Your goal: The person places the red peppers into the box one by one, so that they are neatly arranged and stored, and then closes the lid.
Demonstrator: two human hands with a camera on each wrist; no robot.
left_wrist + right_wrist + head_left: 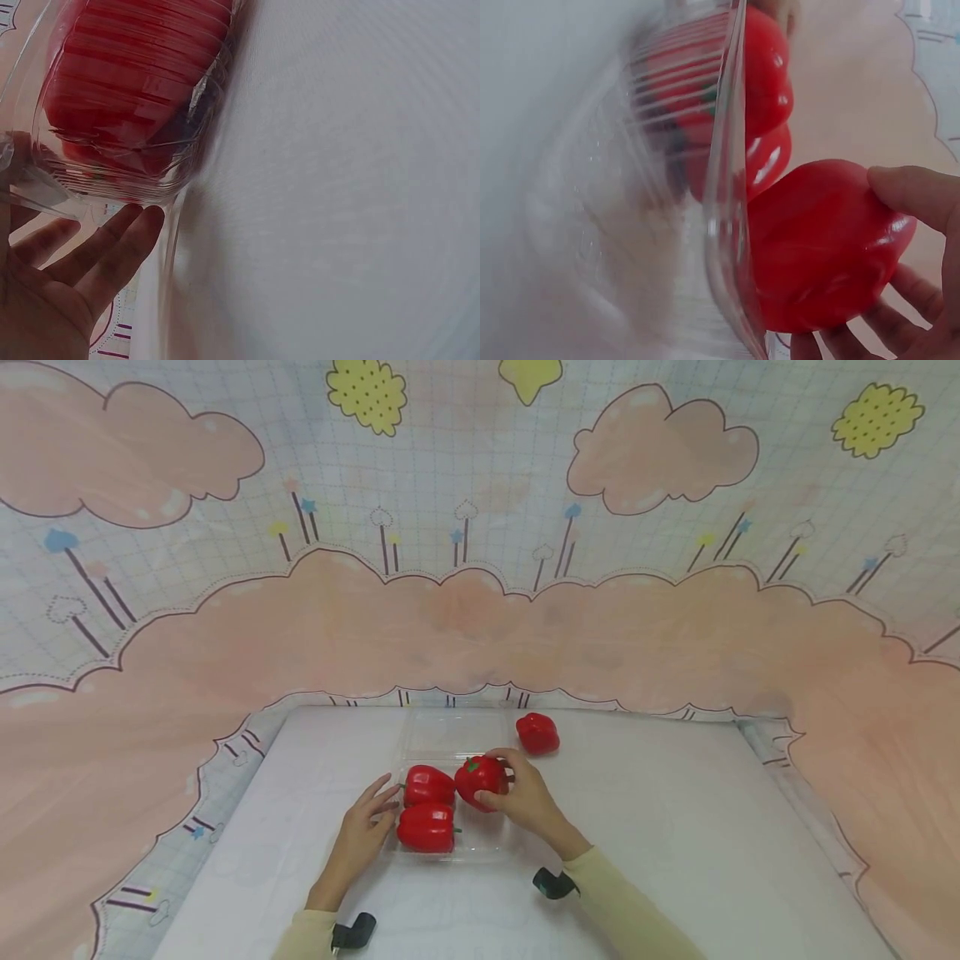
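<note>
A clear plastic clamshell box (480, 852) lies with its lid (455, 731) folded back. Two red bell peppers sit in its left side, one behind (429, 785) and one in front (426, 828). My right hand (531, 795) grips a third red bell pepper (480, 779), green stem up, over the right half of the box. In the right wrist view this pepper (825, 247) is at the box rim, held between thumb and fingers. My left hand (363, 831) touches the left wall of the box with extended fingers (124, 244).
Another red bell pepper (537, 733) lies on the white table (660, 810), behind and to the right of the box. A patterned cloth (480, 635) hangs behind the table. Each wrist carries a dark camera mount, left (356, 932) and right (553, 883).
</note>
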